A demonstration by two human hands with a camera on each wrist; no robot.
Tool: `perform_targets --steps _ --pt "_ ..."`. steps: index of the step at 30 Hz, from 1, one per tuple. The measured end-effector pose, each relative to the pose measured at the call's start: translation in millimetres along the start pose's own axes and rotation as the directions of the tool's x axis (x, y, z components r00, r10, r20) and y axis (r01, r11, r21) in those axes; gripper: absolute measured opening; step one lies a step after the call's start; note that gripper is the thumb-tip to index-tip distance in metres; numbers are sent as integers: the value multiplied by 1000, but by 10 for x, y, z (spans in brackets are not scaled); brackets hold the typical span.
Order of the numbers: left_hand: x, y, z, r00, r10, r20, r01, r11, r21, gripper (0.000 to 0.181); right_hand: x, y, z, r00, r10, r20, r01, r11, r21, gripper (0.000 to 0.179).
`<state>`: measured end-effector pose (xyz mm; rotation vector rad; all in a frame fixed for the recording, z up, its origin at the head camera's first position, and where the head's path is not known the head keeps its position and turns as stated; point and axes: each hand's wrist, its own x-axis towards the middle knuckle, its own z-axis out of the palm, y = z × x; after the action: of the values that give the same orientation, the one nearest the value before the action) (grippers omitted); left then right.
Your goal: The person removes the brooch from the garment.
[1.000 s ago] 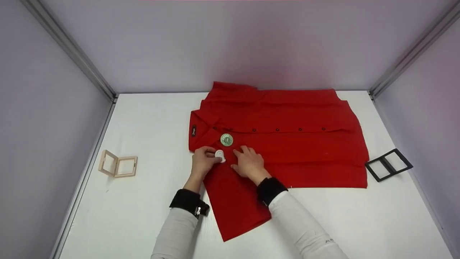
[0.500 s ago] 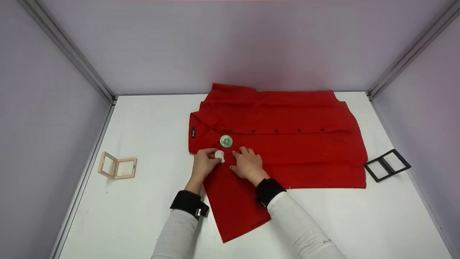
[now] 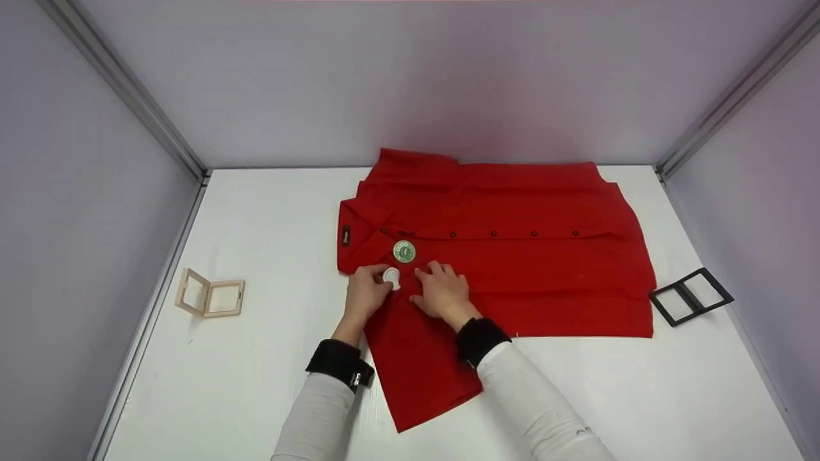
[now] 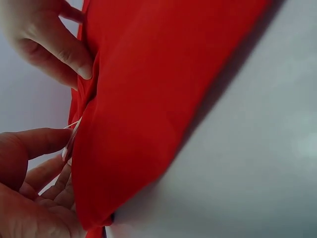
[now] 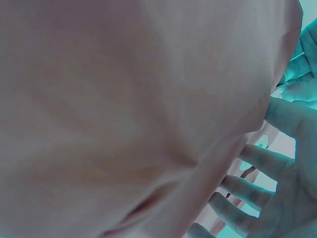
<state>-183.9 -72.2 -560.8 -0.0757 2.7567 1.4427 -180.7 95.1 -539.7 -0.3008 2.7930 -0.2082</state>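
Note:
A red short-sleeved shirt (image 3: 532,275) lies buttoned and flat, its collar toward the left. In the head view my left hand (image 3: 364,293) pinches a small white round piece (image 3: 391,275) with a short tab, just over the cloth below the collar. The left wrist view shows this white piece (image 4: 72,141) edge-on between thumb and fingers, against the red fabric. Beside it my right hand (image 3: 443,293) rests on the shirt with fingers spread, the fingertips touching the cloth. A round green badge (image 3: 403,251) lies on the shirt just above both hands.
At the left on the white table (image 3: 269,371) stands a small unfolded wooden frame (image 3: 223,298). A black double frame (image 3: 692,297) lies at the right, near the shirt's hem. The sleeve (image 3: 429,390) extends toward the front. Grey walls (image 3: 423,77) enclose the back and sides.
My left hand and the white piece have shifted very slightly. The right hand, shirt and green badge stay where they were.

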Motion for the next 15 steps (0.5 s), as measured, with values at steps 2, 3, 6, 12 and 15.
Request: perform_targets --steps 2,3,6,12,15 --pt "5 9 5 1000 -7 -5 7 1000 5 34 3 0 0 1000 -3 -7 3 1000 2 57" --pt "6 15 8 1000 -11 -4 11 1000 9 34 4 1 2 1000 -2 -7 2 1000 2 57" --pt "0 33 17 1000 -19 5 19 1000 25 35 4 4 13 1000 -3 -10 3 1000 -1 56" --pt "-13 80 23 1000 -15 8 15 999 48 32 1 11 17 1000 -3 -15 4 1000 6 57" --pt "-8 99 24 1000 -16 12 15 998 53 31 1 11 4 1000 -3 -21 3 1000 7 56"
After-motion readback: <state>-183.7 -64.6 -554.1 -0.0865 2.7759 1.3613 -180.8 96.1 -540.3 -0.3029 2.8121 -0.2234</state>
